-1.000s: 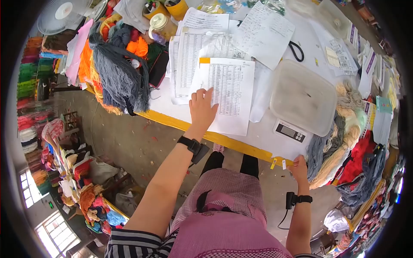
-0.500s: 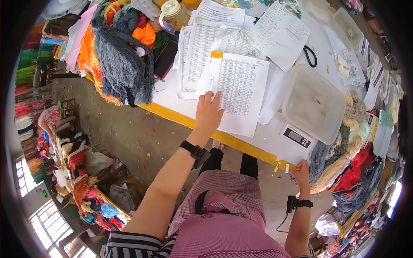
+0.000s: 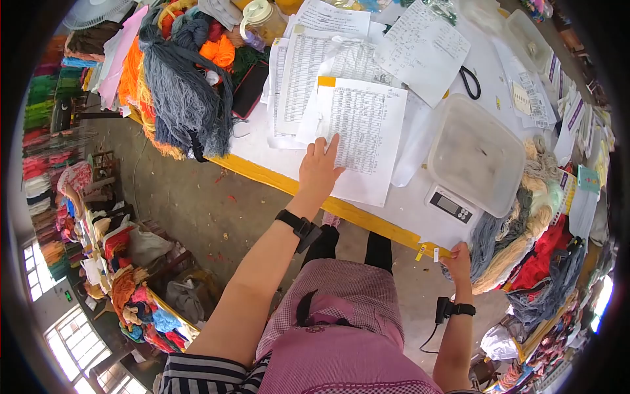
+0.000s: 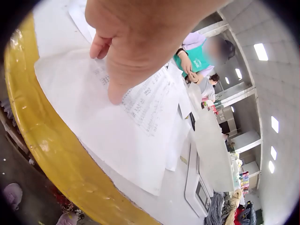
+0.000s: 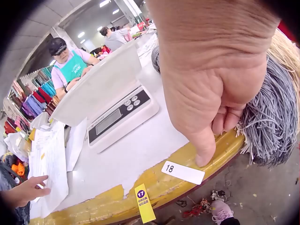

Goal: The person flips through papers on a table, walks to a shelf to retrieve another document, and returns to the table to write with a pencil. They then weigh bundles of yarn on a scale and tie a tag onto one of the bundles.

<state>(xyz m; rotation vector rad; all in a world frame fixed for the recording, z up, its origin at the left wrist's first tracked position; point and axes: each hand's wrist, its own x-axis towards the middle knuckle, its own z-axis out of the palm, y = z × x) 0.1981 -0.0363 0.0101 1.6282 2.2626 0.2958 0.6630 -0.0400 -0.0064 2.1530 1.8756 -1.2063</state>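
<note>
Left hand rests on a printed sheet, right hand at the table edge

The printed sheet (image 3: pixel 371 125) lies flat on the table (image 3: pixel 262 178), in front of the person and near the yellow edge, partly over other papers (image 3: pixel 303 82). The left hand (image 3: pixel 317 171) touches its left part, index finger stretched across the rows of print and thumb held apart; the hand grasps nothing.

The right hand (image 3: pixel 459 262) rests at the table's edge, thumb tip down on the yellow strip and the other fingers bent. Whether those fingers grip the edge I cannot tell. Just beside the thumb is a white tag (image 5: pixel 183 172) marked 18, with a yellow tag (image 5: pixel 144 204) marked 17 next to it. Grey yarn (image 5: pixel 276 117) hangs on the hand's other side.

The sheet looks like thin paper: it should be light and limp, likely to slide over the pages beneath and easy to crease or tear. A flat fingertip would probably steady it; for lifting, the near right corner, clear of the scale (image 3: pixel 449 205), seems the best place to pinch.
</note>
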